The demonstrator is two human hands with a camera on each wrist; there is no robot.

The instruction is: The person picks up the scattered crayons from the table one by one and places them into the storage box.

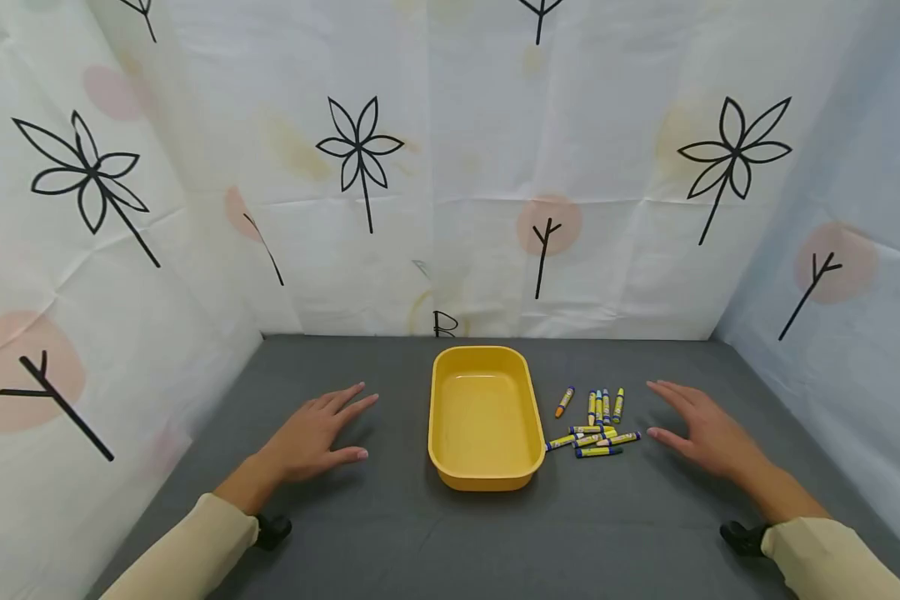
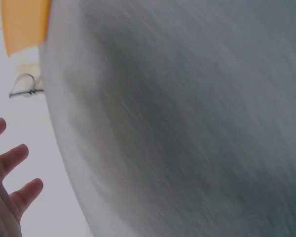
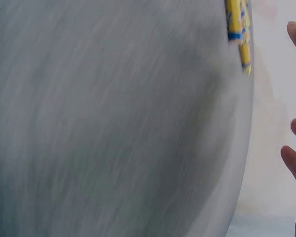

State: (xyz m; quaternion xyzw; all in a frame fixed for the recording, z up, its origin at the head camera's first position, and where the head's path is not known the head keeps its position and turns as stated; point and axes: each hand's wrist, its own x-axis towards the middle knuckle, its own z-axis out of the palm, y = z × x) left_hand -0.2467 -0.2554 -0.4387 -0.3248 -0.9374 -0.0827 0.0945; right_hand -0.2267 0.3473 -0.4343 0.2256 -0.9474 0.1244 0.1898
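**Head view: crayons lie beside a yellow tray, both hands spread and holding nothing**

Head view shows a loose cluster of crayons (image 1: 596,425) on the grey table (image 1: 390,533), just right of a yellow tray (image 1: 483,479). Several stand in a short row at the far side, others lie crossed nearer, and one orange crayon (image 1: 564,402) sits apart, closest to the tray. The tray is oblong, at the table's middle.

The right hand (image 1: 701,429) is just right of the crayons, fingers straight and spread, palm down, gripping nothing. The left hand (image 1: 311,433) is on the tray's left side, well apart from it, likewise flat with fingers spread. Both sleeves are cream.

The wrist views are blurred; the right one catches crayons (image 3: 237,29) at its top edge.

White sheets printed with black flowers wall the table.
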